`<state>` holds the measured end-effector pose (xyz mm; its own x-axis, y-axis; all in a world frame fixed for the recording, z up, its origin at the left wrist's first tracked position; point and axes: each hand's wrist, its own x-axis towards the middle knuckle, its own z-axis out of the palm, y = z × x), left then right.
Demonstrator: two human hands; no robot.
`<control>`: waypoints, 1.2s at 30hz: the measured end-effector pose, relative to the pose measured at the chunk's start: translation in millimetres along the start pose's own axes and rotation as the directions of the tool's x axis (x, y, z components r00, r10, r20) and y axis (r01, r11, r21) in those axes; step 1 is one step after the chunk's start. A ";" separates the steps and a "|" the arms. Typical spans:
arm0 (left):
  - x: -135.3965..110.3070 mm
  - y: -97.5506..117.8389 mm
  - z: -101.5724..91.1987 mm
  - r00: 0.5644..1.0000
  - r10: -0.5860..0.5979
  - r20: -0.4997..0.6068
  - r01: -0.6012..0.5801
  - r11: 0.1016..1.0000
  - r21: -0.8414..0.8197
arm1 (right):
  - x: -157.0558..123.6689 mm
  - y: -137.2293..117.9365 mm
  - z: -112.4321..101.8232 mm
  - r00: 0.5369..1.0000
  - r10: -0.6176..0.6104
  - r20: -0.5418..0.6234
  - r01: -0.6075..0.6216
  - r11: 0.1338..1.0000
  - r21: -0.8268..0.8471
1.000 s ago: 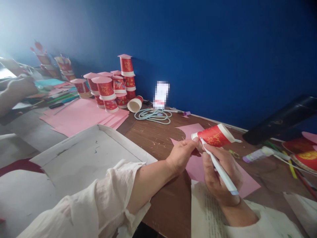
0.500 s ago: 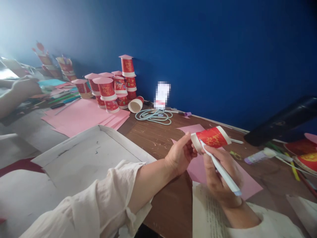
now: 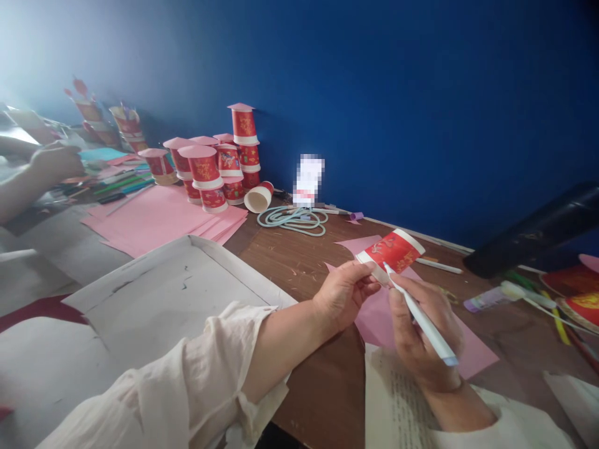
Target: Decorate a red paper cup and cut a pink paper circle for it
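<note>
A red paper cup (image 3: 394, 251) with gold print and white rims lies tilted on its side in the air. My left hand (image 3: 345, 292) grips its white rim end, thumb on top. In my right hand (image 3: 423, 324) is a white marker pen (image 3: 423, 321) with a pale blue end. The pen's tip touches or nearly touches the cup's side near the white band. Under both hands lies pink paper (image 3: 374, 315), partly covered by them. A printed sheet (image 3: 390, 399) sits below my right wrist.
Red cups with pink paper tops (image 3: 204, 167) stand stacked by the blue wall. Left of centre are pink sheets (image 3: 135, 218) and a white box lid (image 3: 154, 305). A coiled cable (image 3: 292, 221), a glue stick (image 3: 486, 299) and a black cylinder (image 3: 538, 231) lie around. Another person's hand (image 3: 56, 165) is far left.
The cup has turned in my left hand, tipping its far end up and bringing another part of its print into view. The marker stays close to its side.
</note>
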<state>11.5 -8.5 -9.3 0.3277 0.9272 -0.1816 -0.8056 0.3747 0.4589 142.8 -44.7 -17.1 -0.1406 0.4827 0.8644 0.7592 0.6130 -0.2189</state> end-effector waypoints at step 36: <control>-3.5 -12.4 -0.3 0.998 0.049 0.031 -0.050 0.998 0.036 | 1.4 1.1 -0.5 1.000 0.026 0.015 -0.025 0.994 -0.104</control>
<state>20.2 -16.4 -14.5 0.3027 0.9439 -0.1321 -0.8028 0.3272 0.4985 143.8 -43.7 -15.9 -0.1302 0.5084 0.8512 0.8243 0.5326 -0.1920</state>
